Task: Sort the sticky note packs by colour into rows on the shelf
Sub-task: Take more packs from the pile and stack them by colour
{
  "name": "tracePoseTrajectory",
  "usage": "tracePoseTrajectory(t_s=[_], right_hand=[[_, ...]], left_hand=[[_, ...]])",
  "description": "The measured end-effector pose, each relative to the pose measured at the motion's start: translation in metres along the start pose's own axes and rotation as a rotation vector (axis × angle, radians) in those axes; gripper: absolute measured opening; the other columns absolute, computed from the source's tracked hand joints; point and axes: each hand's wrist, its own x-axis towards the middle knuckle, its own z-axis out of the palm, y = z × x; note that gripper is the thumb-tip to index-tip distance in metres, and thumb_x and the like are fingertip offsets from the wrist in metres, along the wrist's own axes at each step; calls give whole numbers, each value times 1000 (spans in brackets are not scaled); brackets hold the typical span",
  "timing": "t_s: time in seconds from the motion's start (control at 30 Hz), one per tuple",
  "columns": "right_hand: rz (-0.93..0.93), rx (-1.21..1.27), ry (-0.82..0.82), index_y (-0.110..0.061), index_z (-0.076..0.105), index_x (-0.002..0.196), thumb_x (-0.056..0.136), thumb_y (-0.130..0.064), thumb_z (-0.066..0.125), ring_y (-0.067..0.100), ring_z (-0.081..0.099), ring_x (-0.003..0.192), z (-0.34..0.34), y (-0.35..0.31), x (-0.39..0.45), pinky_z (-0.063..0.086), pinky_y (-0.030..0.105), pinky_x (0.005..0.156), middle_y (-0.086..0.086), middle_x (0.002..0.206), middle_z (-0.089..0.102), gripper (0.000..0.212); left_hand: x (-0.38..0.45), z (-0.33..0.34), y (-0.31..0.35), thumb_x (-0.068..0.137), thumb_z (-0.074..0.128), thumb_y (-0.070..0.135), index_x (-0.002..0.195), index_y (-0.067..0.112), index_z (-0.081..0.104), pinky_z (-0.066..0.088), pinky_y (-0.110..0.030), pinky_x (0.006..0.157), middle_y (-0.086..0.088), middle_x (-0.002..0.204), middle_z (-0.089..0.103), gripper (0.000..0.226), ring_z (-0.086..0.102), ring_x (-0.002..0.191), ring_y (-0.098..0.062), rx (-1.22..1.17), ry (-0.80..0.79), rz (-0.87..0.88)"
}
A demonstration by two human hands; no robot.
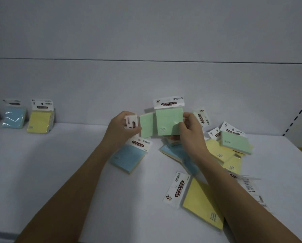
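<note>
**Two green packs held up, one in each hand**

At the centre of the frame a green pack (169,120) is pinched at its right edge by the right hand (190,130), header card upward. Just left of it a second green pack (146,124) is gripped by the left hand (119,128), its fingers curled round the white header, the pack turned on its side. The two packs are held edge to edge above the shelf (59,172).

Below the left hand a blue pack (129,157) lies flat. To the right a loose heap (222,151) of yellow, blue and green packs is spread, with another green pack (236,142) on top of it, and a single yellow pack (202,204) lies nearer the lower edge. At the far left, against the back wall, a blue pack (14,118) and a yellow pack (40,121) stand upright as the start of rows; something greenish is cut off at the left edge.

It is judged that the two green packs would best be turned the same way, headers up, squared together, and stood beside the existing rows with space left between colours
</note>
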Motion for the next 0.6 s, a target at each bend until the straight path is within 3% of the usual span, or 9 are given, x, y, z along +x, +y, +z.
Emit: tracePoseTrajectory(t_s=[0.17,0.3,0.43,0.5,0.6], right_hand=[[13,94,-8,-13,49,115,95,-5,34,14,69,81,-1,-21,-1,59,31,57,2,103,62,26],[47,103,-82,-14,50,114,95,-6,34,13,69,70,4,-33,-3,59,46,74,3,102,63,26],[11,102,-201,-10,51,111,94,-2,35,15,67,78,16,-42,-12,60,28,63,8,102,62,25],[27,95,-286,-9,52,111,93,-1,35,15,66,75,27,-45,-18,60,27,61,11,101,61,26],[70,96,-377,-10,53,109,91,-2,36,21,67,75,50,-49,-31,60,29,60,17,107,60,26]], left_hand=[[8,-13,26,79,70,1,101,17,62,50,-12,59,6,88,68,28,61,70,-6,-183,136,-89],[-10,-31,31,87,65,8,107,14,60,58,-31,68,-1,97,69,22,66,85,-17,-398,236,-174],[-39,-55,20,97,49,9,122,8,54,59,-31,54,-10,101,65,25,65,80,-20,-674,333,-383],[-58,-70,16,97,41,3,123,3,50,57,-30,49,-15,99,62,28,66,73,-22,-820,326,-536],[-84,-92,17,87,41,-5,119,3,52,55,-27,49,-16,94,60,35,63,71,-23,-809,250,-624]])
